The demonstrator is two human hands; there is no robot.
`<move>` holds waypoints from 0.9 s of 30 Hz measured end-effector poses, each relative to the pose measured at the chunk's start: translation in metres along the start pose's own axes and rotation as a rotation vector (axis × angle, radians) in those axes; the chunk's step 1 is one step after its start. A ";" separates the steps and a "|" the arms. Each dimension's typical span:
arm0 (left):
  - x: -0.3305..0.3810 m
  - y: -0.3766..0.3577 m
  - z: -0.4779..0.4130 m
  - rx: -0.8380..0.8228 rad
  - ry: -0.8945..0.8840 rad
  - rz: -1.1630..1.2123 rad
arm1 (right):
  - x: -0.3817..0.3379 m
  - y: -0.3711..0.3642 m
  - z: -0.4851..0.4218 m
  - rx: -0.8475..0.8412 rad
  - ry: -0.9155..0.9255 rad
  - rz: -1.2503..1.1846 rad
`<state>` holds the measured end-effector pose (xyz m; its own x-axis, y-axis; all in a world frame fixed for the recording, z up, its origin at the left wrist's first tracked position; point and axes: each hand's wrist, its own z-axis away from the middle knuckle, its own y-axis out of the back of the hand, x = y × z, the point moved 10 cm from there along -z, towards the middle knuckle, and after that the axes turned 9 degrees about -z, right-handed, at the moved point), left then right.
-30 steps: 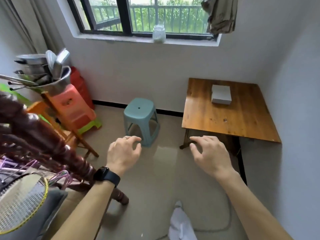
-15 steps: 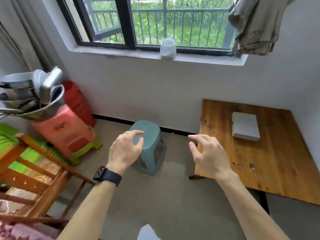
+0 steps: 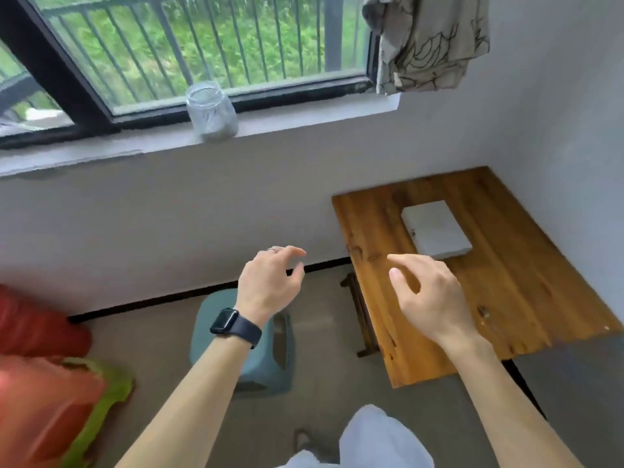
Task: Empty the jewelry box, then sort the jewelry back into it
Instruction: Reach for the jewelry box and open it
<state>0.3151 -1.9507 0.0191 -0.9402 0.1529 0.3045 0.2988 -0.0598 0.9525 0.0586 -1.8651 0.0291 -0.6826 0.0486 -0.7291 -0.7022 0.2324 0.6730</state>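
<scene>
While both our arms are stretched out front, our left hand (image 3: 270, 282), smartwatch (image 3: 225, 321) on its wrist, and right hand (image 3: 430, 295) hang loose-fingered, holding nothing. Past them sits a teal plastic stool (image 3: 277, 352), then the wooden table (image 3: 513, 298). Way back on it lies the jewelry box (image 3: 435, 228): flat, white, square-ish, lid closed.

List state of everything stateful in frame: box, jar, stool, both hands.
Jewelry box: closed, flat on the wooden table, untouched.
Glass jar: upright on the windowsill; lid unclear.
Plastic stool: upright on the floor.
Left hand: open, empty, in the air.
Right hand: open, empty, over the table, short of the box.
</scene>
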 end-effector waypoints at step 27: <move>0.290 -0.191 -0.261 -0.341 -1.001 -0.221 | 0.183 0.048 -0.095 0.429 -0.662 0.288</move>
<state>-0.0574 -2.1524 -0.0768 -0.3605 0.9216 0.1436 -0.0678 -0.1794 0.9814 -0.1188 -1.9378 -0.0603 -0.4704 0.6914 -0.5484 -0.2896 0.4661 0.8360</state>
